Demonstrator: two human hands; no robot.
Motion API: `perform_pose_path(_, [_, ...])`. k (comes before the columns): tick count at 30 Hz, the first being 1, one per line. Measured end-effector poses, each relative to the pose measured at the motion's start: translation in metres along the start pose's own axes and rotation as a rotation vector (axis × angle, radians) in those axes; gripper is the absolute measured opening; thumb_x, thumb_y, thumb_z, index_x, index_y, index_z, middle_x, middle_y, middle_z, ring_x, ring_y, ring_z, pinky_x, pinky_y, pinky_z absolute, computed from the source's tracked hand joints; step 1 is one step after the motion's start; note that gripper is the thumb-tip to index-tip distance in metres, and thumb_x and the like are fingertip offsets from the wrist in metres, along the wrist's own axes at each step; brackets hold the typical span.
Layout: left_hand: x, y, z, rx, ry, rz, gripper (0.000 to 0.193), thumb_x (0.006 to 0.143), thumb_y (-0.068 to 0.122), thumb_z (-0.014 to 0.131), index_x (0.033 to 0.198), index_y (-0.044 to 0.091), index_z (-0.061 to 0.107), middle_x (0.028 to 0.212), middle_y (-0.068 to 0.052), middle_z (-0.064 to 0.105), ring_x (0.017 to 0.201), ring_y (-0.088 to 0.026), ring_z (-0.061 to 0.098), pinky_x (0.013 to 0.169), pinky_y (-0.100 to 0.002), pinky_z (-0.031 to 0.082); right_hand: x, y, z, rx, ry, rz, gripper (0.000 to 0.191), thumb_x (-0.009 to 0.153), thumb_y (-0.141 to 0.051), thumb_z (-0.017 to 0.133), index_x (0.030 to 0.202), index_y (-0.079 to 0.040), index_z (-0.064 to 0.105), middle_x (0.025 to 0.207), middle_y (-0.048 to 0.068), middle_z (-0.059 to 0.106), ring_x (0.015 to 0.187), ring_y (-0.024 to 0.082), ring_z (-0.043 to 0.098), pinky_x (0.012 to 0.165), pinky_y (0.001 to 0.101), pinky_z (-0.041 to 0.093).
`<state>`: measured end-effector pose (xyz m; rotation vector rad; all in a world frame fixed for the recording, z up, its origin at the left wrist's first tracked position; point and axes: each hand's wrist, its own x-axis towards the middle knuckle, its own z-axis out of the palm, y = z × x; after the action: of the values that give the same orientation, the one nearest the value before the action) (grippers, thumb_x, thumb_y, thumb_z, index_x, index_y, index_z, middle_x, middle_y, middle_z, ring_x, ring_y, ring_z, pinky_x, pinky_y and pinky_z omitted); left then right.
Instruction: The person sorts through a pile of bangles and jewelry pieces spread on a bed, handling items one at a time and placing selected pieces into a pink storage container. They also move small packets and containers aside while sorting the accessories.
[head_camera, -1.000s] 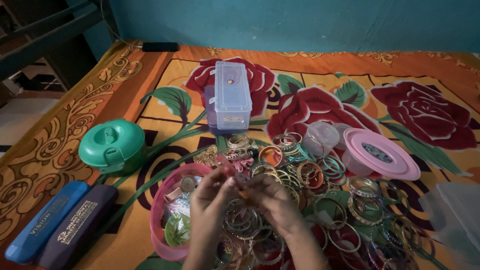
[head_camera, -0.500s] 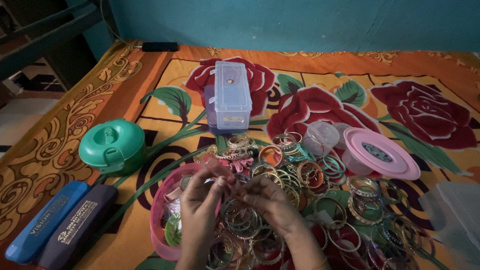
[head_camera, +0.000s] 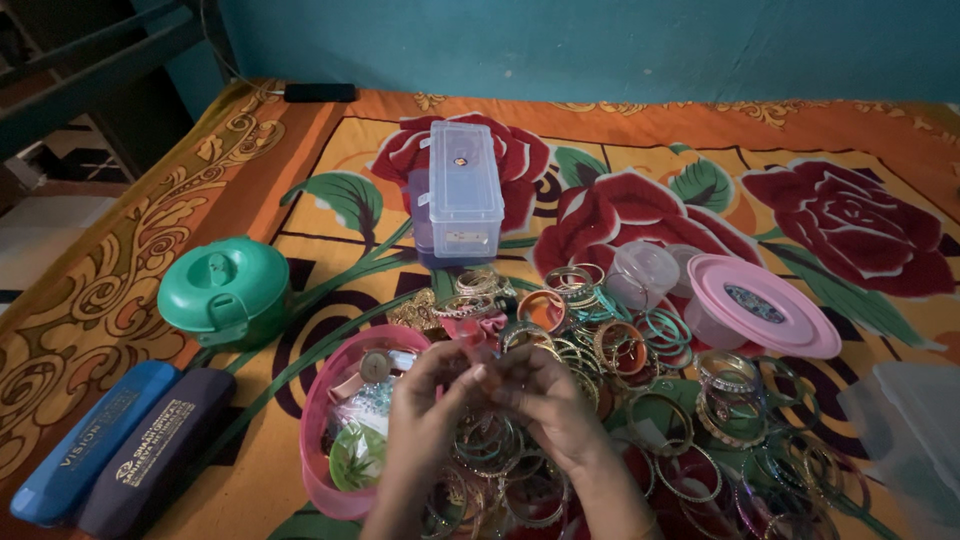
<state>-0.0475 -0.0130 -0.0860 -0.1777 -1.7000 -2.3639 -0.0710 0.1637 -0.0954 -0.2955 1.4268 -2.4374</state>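
My left hand (head_camera: 425, 410) and my right hand (head_camera: 548, 400) meet at the fingertips low in the middle of the view, above a heap of bangles (head_camera: 620, 400). The fingers pinch something small between them; its kind is too dim and small to tell. Under my left hand lies a pink round container (head_camera: 325, 400) with a wristwatch and small trinkets inside. Several loose bangles in gold, orange and teal spread to the right of my hands on the flowered bedsheet (head_camera: 330, 150).
A clear plastic box (head_camera: 463, 185) sits stacked on a purple one behind the bangles. A green lidded pot (head_camera: 225, 290) stands at left. A blue case (head_camera: 85, 445) and a dark case (head_camera: 155, 450) lie at lower left. A pink lid (head_camera: 765, 305) covers a tub at right. A clear container (head_camera: 915, 430) sits at the right edge.
My hands have drawn together again after parting slightly, and the fingertips now meet a little higher over the bangles. Nothing else has moved.
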Motion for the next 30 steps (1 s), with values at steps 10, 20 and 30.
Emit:
perform_pose_path(10, [0.003,0.01,-0.014,-0.033,0.024,-0.139,0.028,0.086,0.012,0.076,0.111,-0.001,0.073,0.096,-0.006,0.076,0.085,-0.012,0.068,0.075,-0.026,0.053,0.0,0.006,0.011,-0.117,0.065,-0.028,0.029,0.085,0.002,0.072,0.112,-0.002,0.065,0.103,0.009,0.075,0.097,0.017,0.072,0.089,0.0319,0.058])
perform_pose_path(20, [-0.014,0.096,-0.086,1.341,0.483,-0.348,0.048,0.086,0.062,0.067,0.097,0.018,0.082,0.083,-0.007,0.079,0.086,-0.029,0.074,0.086,-0.052,0.048,0.002,-0.003,0.008,-0.342,-0.02,-0.023,0.02,0.09,0.0,0.068,0.11,0.0,0.065,0.106,0.015,0.079,0.092,0.021,0.076,0.079,0.0325,0.059])
perform_pose_path(30, [-0.009,0.032,-0.109,1.643,0.551,-0.157,0.041,0.072,0.057,0.079,0.083,0.018,0.076,0.093,-0.005,0.074,0.105,-0.033,0.063,0.091,-0.06,0.039,0.0,-0.03,-0.005,-0.457,0.138,-0.043,0.017,0.092,-0.004,0.066,0.108,-0.002,0.069,0.102,0.015,0.079,0.088,0.02,0.076,0.078,0.0324,0.062])
